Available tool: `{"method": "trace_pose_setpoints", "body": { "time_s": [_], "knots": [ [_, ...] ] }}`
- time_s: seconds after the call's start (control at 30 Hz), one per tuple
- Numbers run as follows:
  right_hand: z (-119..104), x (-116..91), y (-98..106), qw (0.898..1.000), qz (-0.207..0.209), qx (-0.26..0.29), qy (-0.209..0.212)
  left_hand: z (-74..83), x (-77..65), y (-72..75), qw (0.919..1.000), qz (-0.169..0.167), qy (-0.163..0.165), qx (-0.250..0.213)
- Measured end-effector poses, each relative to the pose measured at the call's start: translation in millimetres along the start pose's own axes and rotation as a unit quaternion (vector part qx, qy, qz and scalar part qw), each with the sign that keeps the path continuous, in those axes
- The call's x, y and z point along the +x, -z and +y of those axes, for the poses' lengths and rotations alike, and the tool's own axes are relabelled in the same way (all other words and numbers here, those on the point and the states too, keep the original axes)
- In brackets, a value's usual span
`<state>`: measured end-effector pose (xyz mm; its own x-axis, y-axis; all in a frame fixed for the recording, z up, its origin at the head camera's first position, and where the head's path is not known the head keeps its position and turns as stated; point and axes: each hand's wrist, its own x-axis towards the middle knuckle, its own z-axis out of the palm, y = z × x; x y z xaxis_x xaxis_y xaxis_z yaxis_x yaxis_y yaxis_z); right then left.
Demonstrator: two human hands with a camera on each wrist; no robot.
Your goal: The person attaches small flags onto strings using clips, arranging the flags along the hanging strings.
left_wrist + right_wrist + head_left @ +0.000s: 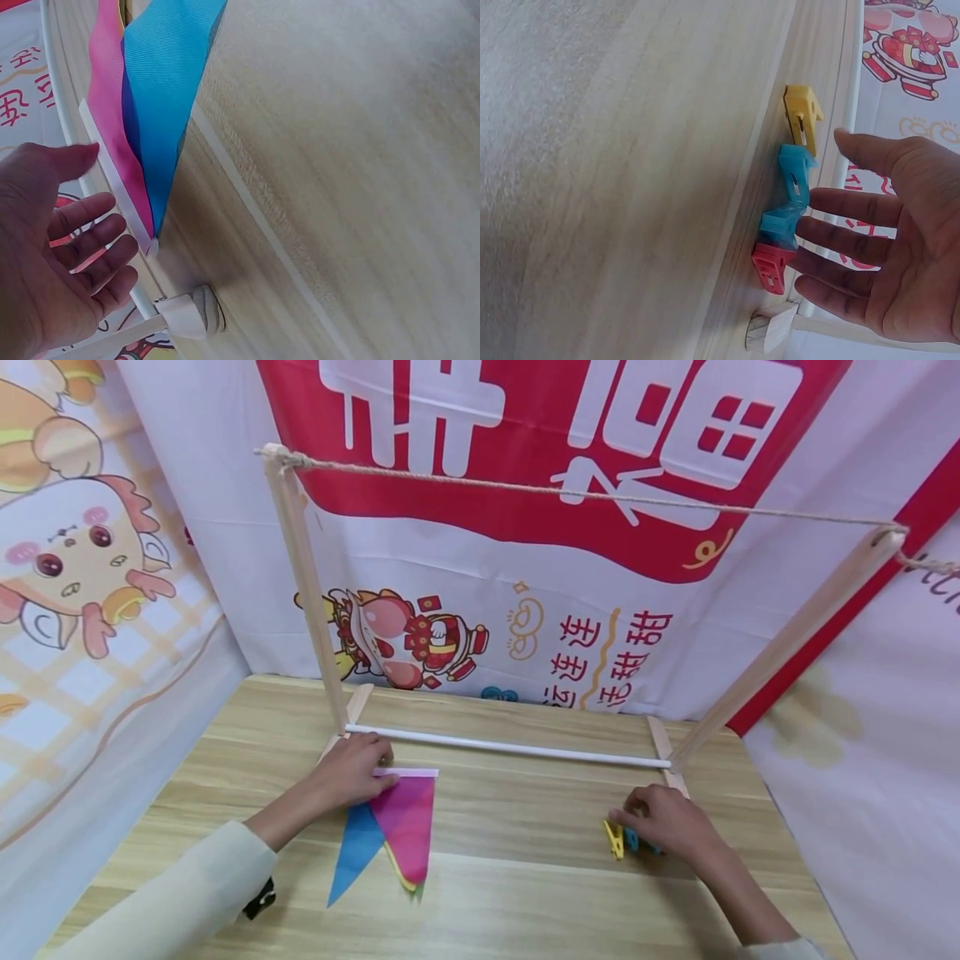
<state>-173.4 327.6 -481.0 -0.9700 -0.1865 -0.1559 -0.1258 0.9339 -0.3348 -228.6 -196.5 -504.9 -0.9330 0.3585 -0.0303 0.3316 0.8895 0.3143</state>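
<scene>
My left hand (348,768) is at the top of a small stack of triangular pennant flags, its thumb by their white top band (416,772). A pink pennant (408,827) lies uppermost, a blue pennant (165,75) fans out beside it, and yellow and green edges peek out below. In the left wrist view the fingers are loosely bent beside the band, not gripping it. My right hand (663,818) hovers beside a row of clothespins: a yellow clothespin (802,116), two blue ones (795,176) and a red clothespin (771,270). Its fingers are relaxed and hold nothing.
A wooden frame stands behind the hands, with a left post (307,585), a right post (787,643), a white rod (510,747) low between them and a rope (465,482) strung across the top. A black object (260,900) lies by the left sleeve. Printed cloth hangs behind.
</scene>
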Motion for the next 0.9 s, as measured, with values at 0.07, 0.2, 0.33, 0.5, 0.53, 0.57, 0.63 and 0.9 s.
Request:
{"method": "trace_pose_setpoints", "body": {
  "time_s": [0.07,0.2,0.33,0.5,0.53,0.57,0.63,0.9],
  "knots": [
    [1,0,-2,1.000,0.003,0.002,0.004,-0.9,-0.2,-0.9,1.0000,0.003,-0.006,0.002],
    [2,1,-7,1.000,0.010,0.007,0.015,-3.0,-1.8,-2.0,0.9996,0.016,-0.020,0.011],
    [3,3,-11,0.999,0.018,0.007,0.029,-4.7,-3.4,-3.6,0.9989,0.030,-0.032,0.013],
    [4,4,-12,0.999,0.023,0.003,0.040,-6.7,-2.0,-5.3,0.9986,0.036,-0.038,0.005],
    [4,4,-13,0.999,0.024,0.005,0.042,-7.3,-1.1,-5.1,0.9986,0.037,-0.038,0.003],
    [5,4,-13,0.999,0.025,0.006,0.047,-8.0,-0.1,-4.7,0.9986,0.037,-0.037,-0.002],
    [5,4,-13,0.998,0.029,0.010,0.059,-9.0,2.5,-3.6,0.9988,0.036,-0.031,-0.013],
    [3,8,-13,0.995,0.040,0.031,0.089,-7.1,10.9,5.5,0.9995,0.019,0.000,-0.026]
  ]
}}
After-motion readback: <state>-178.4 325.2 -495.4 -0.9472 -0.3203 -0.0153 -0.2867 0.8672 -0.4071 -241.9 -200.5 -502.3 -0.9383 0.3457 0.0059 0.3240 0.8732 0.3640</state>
